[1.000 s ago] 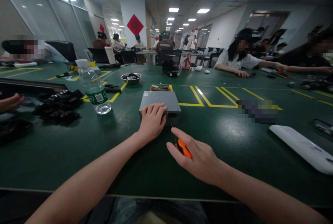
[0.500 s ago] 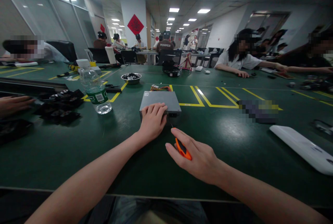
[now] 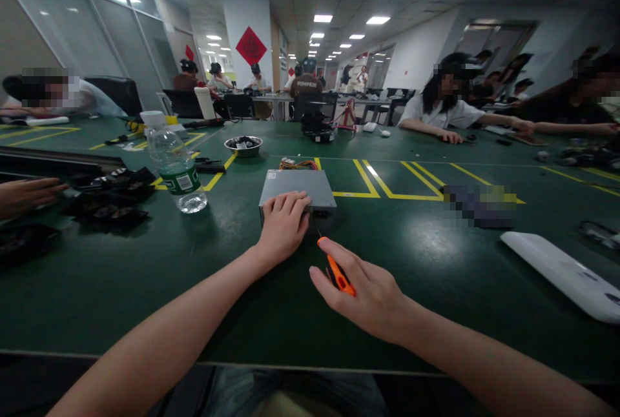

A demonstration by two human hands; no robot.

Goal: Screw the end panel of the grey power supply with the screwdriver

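A grey metal box (image 3: 300,186) with bundled coloured wires (image 3: 299,164) behind it rests on the green table (image 3: 242,314). My left hand (image 3: 285,226) lies over its near left part, fingers on the top and thumb at the front side. In my right hand (image 3: 365,284) is an orange and black screwdriver (image 3: 341,277), held between thumb and fingers. Its thin shaft points up and left at the box's front face. Whether the tip touches the box is too small to tell.
A water bottle (image 3: 178,168), a metal bowl (image 3: 243,146) and black parts (image 3: 113,201) lie to the left, near another person's hand (image 3: 31,196). A white object (image 3: 562,275) lies right. Other people sit across and beyond the table.
The orange handle has turned slightly in my right hand. My left hand stays on the box, and the view has shifted very slightly.
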